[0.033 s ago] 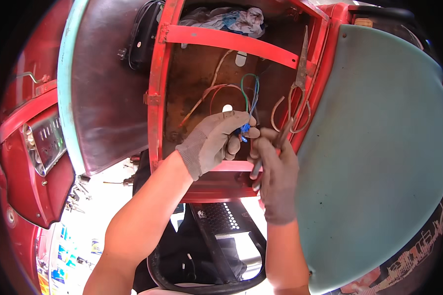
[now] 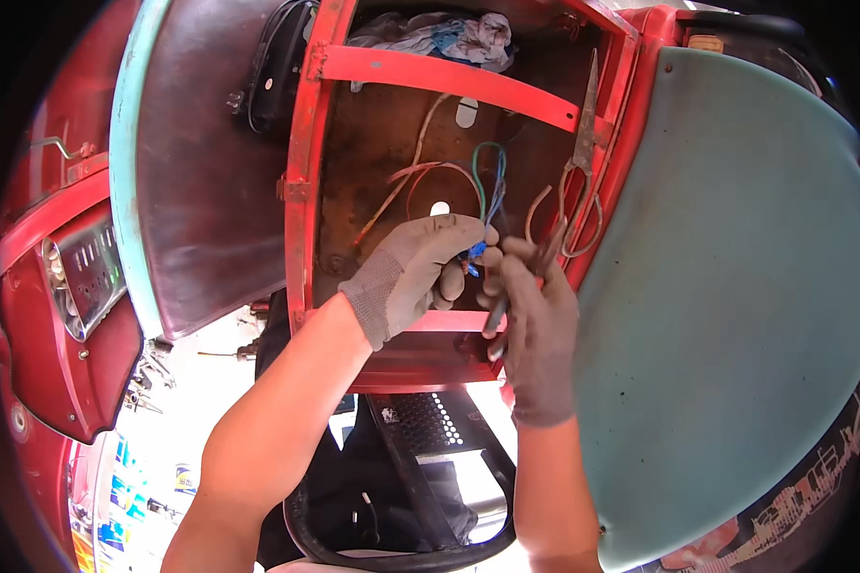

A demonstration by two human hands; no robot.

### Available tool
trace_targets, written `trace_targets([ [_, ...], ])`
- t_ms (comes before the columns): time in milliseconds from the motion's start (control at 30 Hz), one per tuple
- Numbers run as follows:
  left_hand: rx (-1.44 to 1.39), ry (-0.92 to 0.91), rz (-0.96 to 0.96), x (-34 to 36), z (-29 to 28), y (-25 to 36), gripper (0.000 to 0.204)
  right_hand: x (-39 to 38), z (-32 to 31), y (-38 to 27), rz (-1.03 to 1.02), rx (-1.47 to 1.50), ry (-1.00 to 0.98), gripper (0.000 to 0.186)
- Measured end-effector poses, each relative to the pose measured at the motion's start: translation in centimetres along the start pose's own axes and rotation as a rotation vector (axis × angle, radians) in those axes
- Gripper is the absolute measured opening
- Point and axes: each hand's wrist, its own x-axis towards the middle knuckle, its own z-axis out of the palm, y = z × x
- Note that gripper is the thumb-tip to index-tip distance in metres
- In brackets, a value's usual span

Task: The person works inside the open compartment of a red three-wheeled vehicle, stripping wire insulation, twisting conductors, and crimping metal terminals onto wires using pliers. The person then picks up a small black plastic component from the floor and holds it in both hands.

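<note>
Right hand [image 2: 541, 329]: shifting slightly upward, blurring; fingers curling narrowly around a dark tool [image 2: 496, 315].
Left hand [image 2: 420, 267]: pinching a blue wire bundle [image 2: 475, 250].
Wires [image 2: 497, 191]: looping above it inside the red frame [image 2: 449, 78].
Bundle work: apparently continuing, right hand repositioning.

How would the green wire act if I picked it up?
The green wire is probably bendy but slightly springy, since it arches in a loop. It's likely light, being thin. Tugging might meet resistance, because it leads down to the left hand.
</note>
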Motion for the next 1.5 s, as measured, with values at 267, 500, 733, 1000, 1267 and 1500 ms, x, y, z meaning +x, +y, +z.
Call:
trace_targets([
  [267,0.124,-0.048,0.022,0.0,0.8,1.9,0.036,2.6,-1.1,3.3,-0.186,0.207,-0.252,0.037],
  [500,0.128,-0.01,0.045,1.5,1.1,1.4,0.02,2.1,-1.8,2.2,0.012,0.409,-0.317,0.031],
  [733,0.288,-0.033,0.038,2.8,1.3,1.9,0.023,0.2,-2.4,1.4,-0.036,0.253,-0.145,0.031],
  [1000,0.385,-0.284,0.025,3.0,1.2,1.6,0.043,0.0,-2.3,2.4,0.031,0.11,-0.035,0.018],
  [1267,0.213,-0.068,-0.003,0.6,1.6,1.7,0.039,-0.5,-1.8,1.8,0.069,0.227,-0.061,0.023],
  [1500,0.136,0.039,0.076,1.2,1.4,-1.5,0.036,0.3,-1.8,4.4,0.141,0.779,-0.375,0.032],
])
